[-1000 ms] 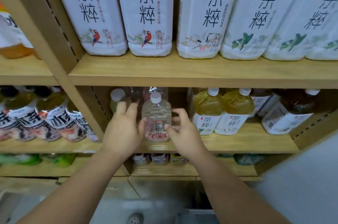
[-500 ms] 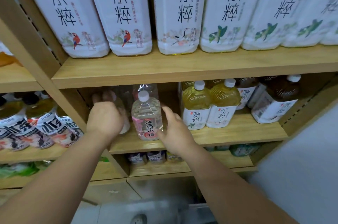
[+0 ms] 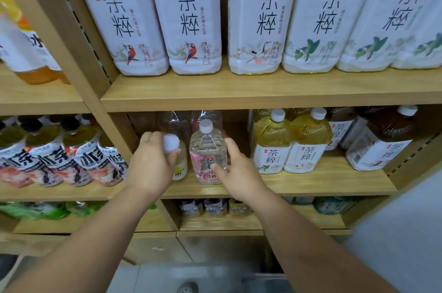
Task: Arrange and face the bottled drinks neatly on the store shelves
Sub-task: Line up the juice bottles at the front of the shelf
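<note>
Bottled drinks (image 3: 271,144) on wooden shelves (image 3: 239,92)

Landmark: clear pink-labelled bottle (image 3: 208,149), white cap, upright on the middle shelf (image 3: 311,182).
- Right hand (image 3: 239,175): thumb on the landmark's label, fingers (image 3: 232,149) along its right side.
- Just left: pale bottle with yellow-green label (image 3: 179,168), white cap, upper part gripped by the left hand (image 3: 150,166).
- Right: two yellow tea bottles (image 3: 272,139), side by side and touching.
- Farther right: dark tea bottles (image 3: 382,149).
- Above: upper shelf (image 3: 239,92), carrying a row of large white-labelled tea bottles (image 3: 191,25).
- Far left, past the shelf upright: dark-capped bottles (image 3: 59,161).
- Below: small bottles (image 3: 215,206), blurred.
</note>
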